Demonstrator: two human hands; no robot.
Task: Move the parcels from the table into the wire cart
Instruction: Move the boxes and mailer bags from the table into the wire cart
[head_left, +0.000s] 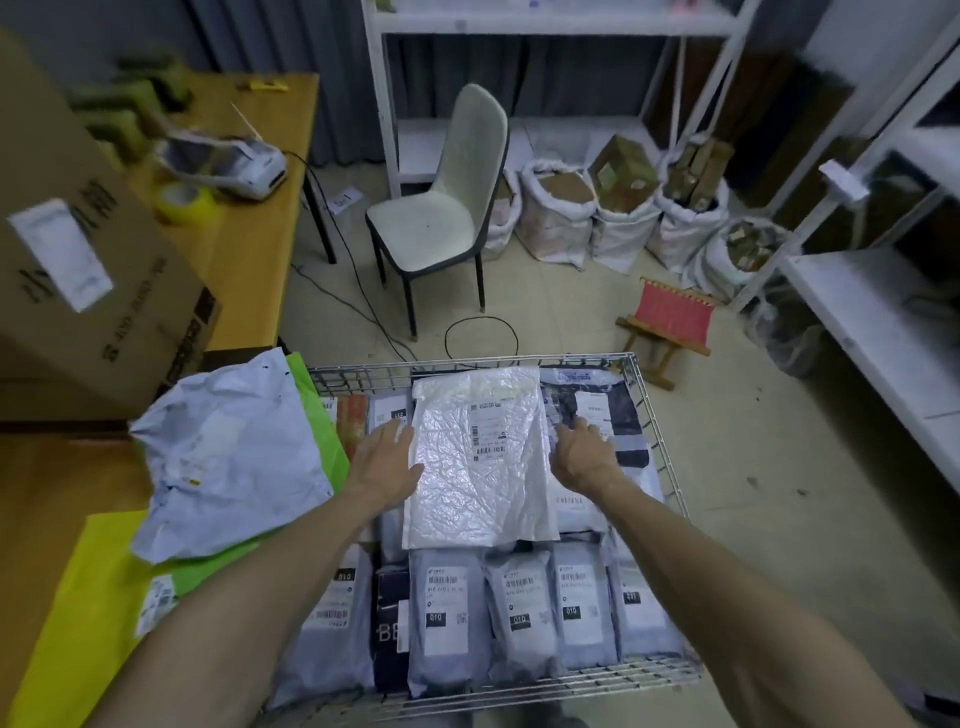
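Observation:
A white crinkled bubble mailer (480, 462) lies flat on top of the parcels inside the wire cart (660, 441). My left hand (387, 457) lies at its left edge with straight fingers, thumb against the mailer. At the mailer's right edge is my right hand (584, 452), fingers loosely bent, gripping nothing that I can see. Several grey and black parcels (519, 613) with labels fill the cart below. On the yellow table (31, 519) at left lie a pale blue parcel (223, 457) and a green parcel (104, 597) under it.
A large cardboard box (88, 291) stands on the table at left, with a label printer (234, 166) and yellow tape roll (184, 200) behind. A chair (447, 208), a red folding stool (670, 322), white sacks (623, 218) and white shelving (857, 312) surround the cart.

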